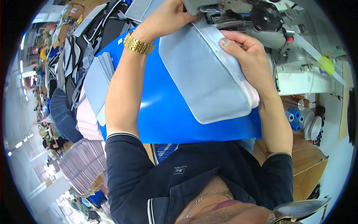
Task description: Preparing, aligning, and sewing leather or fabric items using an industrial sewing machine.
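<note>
Left arm: comes up from the lower left-center, forearm near vertical, elbow bent, then angles right at the wrist. Gold watch [140, 44] on that wrist. Left hand [173, 18] is at the top center, palm down, fingers bent and pointing right toward the sewing machine [261, 16] in the upper right. Fingertips partly hidden at the machine head — can't tell if they pinch or just press down.

Right arm: comes up along the right side of the frame, forearm leaning left toward the top, elbow bent. Right hand [248, 50] is just below the machine, thumb laid on top, other fingers curled — pinching the right-hand edge of the gray panel [201, 74].

Panel sits upper center, slanting from the machine down to the right, rounded corners at the lower end. Its upper end is at the machine head; a lighter strip runs down the right edge. It lies over the blue table [164, 119].

Left of the left forearm: fanned gray pieces [97, 80], pink pieces [87, 121] below them. Blue spools [294, 119] at right, cardboard box [309, 162] lower right.
</note>
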Demonstrator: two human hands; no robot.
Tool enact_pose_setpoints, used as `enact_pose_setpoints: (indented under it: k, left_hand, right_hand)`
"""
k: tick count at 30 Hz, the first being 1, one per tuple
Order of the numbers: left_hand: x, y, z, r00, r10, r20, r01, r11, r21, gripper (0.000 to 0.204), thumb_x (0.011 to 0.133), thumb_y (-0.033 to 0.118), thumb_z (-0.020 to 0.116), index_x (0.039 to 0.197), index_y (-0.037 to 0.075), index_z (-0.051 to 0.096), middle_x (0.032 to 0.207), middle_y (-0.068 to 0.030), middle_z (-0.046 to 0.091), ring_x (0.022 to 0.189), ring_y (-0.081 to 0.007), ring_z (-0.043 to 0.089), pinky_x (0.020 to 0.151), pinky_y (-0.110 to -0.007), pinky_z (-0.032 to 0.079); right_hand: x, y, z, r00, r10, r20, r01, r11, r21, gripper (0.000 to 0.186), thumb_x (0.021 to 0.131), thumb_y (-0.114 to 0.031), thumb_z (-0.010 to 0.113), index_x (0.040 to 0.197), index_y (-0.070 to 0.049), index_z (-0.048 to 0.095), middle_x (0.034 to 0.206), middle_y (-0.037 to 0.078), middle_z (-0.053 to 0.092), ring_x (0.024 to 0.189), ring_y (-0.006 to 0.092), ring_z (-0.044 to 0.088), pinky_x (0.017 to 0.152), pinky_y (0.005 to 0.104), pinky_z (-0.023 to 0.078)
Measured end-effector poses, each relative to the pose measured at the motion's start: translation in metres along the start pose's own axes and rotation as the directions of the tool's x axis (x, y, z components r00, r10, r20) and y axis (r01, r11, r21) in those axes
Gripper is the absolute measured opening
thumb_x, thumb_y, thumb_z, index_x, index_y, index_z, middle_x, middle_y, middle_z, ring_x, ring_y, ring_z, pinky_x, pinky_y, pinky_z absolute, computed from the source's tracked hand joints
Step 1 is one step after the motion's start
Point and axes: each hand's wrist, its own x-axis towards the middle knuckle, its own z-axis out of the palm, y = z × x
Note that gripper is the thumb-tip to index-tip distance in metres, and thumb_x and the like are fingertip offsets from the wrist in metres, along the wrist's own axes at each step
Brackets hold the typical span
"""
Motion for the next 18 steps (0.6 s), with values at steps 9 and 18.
enact_pose_setpoints:
  k: [9, 18]
  left_hand:
    - [0.010, -0.011, 0.003, 0.958, 0.283, -0.048, -0.270, 0.945, 0.185, 0.037, 0.095, 0.005, 0.064, 0.131, 0.003, 0.069, 0.129, -0.0175, 0.071, 0.121, -0.0296, 0.065, 0.104, -0.040, 0.050]
    - [0.037, -0.042, -0.006, 0.917, 0.365, -0.158, -0.311, 0.906, 0.287, 0.038, 0.095, 0.006, 0.064, 0.132, -0.001, 0.066, 0.129, -0.0195, 0.071, 0.122, -0.0316, 0.065, 0.103, -0.043, 0.050]
  right_hand:
    - [-0.003, 0.009, 0.011, 0.993, -0.095, -0.074, 0.093, 0.995, -0.021, 0.033, 0.095, -0.013, 0.075, 0.120, 0.009, 0.071, 0.100, 0.010, 0.076, 0.086, 0.0095, 0.069, 0.076, 0.0237, 0.055]
    - [0.002, 0.008, 0.023, 0.969, -0.188, -0.159, 0.161, 0.973, -0.165, 0.025, 0.094, -0.012, 0.075, 0.108, 0.009, 0.074, 0.087, 0.008, 0.077, 0.074, 0.0077, 0.068, 0.068, 0.0238, 0.054]
